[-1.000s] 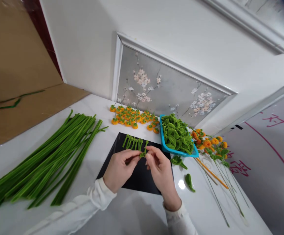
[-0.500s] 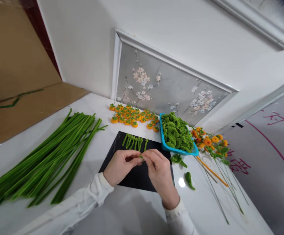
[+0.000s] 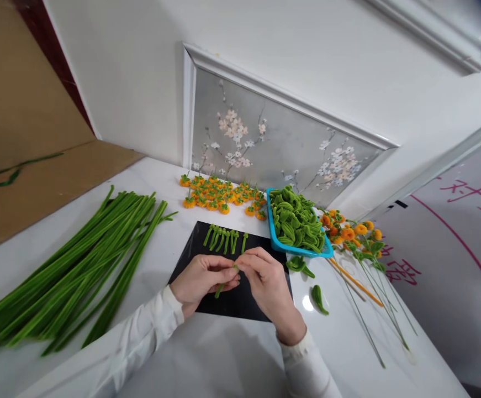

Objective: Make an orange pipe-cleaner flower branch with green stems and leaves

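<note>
A short piece of green pipe cleaner (image 3: 219, 290) is pinched between the fingertips of both hands, low over a black mat (image 3: 236, 307). My left hand (image 3: 201, 279) closes on it with thumb and fingers, and its lower end pokes out beneath them. From the other side, my right hand (image 3: 267, 282) grips the upper end, which the fingers mostly cover. Just beyond my fingers, several short green pipe cleaner stems (image 3: 222, 239) with knobbed tops lie in a row on the mat.
Long green pipe cleaners (image 3: 83, 271) are heaped at left. Small orange flowers (image 3: 211, 193) stand at the back. A blue basket (image 3: 302, 250) holds green leaf shapes (image 3: 296, 218); loose leaves (image 3: 318, 299) lie beside it. Orange flowers on wire stems (image 3: 350, 232) lie at right, near a wall.
The lower end of the pipe cleaner now shows below my left fingers, where it was hidden before. My left hand has turned slightly; the whole view has shifted a little.
</note>
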Demonstrator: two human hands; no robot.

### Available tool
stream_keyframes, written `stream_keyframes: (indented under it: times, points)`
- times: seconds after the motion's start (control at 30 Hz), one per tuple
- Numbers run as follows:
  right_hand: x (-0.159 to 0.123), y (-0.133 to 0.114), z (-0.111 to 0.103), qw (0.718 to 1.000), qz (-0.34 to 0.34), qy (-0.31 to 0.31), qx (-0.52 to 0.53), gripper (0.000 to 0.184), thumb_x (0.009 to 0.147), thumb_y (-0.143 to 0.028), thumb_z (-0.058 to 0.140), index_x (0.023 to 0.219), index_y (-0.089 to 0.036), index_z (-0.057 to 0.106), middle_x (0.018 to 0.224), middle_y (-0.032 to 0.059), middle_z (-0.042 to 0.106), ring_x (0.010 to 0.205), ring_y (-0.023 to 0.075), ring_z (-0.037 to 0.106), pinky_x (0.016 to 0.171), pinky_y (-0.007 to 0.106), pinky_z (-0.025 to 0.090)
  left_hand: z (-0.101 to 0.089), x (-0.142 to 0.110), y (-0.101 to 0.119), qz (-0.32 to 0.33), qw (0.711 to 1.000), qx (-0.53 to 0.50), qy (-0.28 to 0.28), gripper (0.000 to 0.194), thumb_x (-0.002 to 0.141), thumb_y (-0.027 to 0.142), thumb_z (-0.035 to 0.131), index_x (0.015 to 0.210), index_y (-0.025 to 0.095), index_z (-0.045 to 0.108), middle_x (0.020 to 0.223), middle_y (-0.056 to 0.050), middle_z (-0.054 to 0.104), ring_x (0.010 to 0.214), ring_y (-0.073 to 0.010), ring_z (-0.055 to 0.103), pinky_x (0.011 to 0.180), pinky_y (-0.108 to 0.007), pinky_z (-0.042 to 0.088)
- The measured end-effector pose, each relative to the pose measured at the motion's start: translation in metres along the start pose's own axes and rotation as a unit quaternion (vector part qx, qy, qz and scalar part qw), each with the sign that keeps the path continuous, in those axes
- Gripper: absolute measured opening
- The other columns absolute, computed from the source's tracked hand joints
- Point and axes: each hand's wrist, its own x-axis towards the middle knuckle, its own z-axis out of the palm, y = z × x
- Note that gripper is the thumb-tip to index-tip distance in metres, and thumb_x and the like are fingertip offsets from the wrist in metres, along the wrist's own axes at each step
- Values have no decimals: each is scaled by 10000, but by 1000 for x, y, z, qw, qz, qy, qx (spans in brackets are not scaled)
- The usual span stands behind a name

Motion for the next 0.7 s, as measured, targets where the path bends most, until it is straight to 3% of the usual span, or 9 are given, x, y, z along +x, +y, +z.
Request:
stream_keyframes:
  times: [0.2,0.33,0.53,0.7]
  points:
    - [1,2,-5,999,19,-4,36,235,869,-118,474,815,-203,686,869,38,620,773,135,599,699,244,488,-6,-1,2,-51,997,-1,-60,224,685,336,751,826,162,751,809,-74,740,707,-148,675,705,-272,546]
    - [2,2,-6,998,36,0,57,194,855,-129,504,784,-196,671,845,30,618,772,137,598,697,244,482,-4,-4,6,-41,996,17,-71,200,687,317,748,803,154,754,750,-54,726,628,-116,643,668,-242,539]
    - [-2,-1,0,994,75,63,46,116,853,-176,517,842,-201,629,764,5,625,680,130,577,616,237,460,-1,-5,9,-21,999,0,-26,179,654,293,767,745,141,741,694,-36,702,576,-95,619,597,-201,517]
    - [-7,-7,5,998,49,41,-9,135,869,-196,510,823,-197,637,751,22,633,658,138,574,599,247,451,2,-5,8,64,997,29,30,159,684,298,722,739,149,738,683,-36,703,583,-124,626,612,-249,541]
